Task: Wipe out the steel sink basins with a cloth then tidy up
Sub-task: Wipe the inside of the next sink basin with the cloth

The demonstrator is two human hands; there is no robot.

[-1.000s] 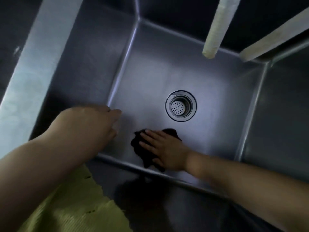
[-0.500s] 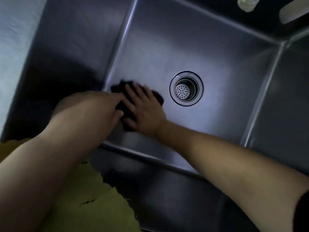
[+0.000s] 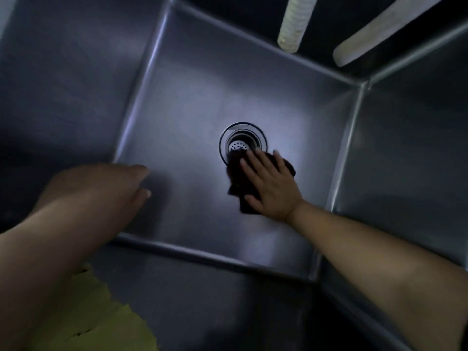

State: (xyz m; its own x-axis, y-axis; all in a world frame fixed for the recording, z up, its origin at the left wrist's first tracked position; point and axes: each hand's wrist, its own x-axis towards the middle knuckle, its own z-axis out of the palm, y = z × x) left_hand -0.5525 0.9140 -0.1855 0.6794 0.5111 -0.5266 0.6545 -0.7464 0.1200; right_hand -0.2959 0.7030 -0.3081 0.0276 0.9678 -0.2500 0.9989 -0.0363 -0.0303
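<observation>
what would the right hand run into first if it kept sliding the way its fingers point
The right hand lies flat on the dark cloth, fingers aimed up and left at the drain strainer. The cloth's front edge already overlaps the drain's rim, so the drain comes first, then bare basin floor.

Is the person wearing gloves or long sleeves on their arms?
No gloves. The left hand and right hand are bare, and both forearms are uncovered. No rings, watch or bracelets show. A dark sleeve edge peeks in at the right arm's top.
</observation>
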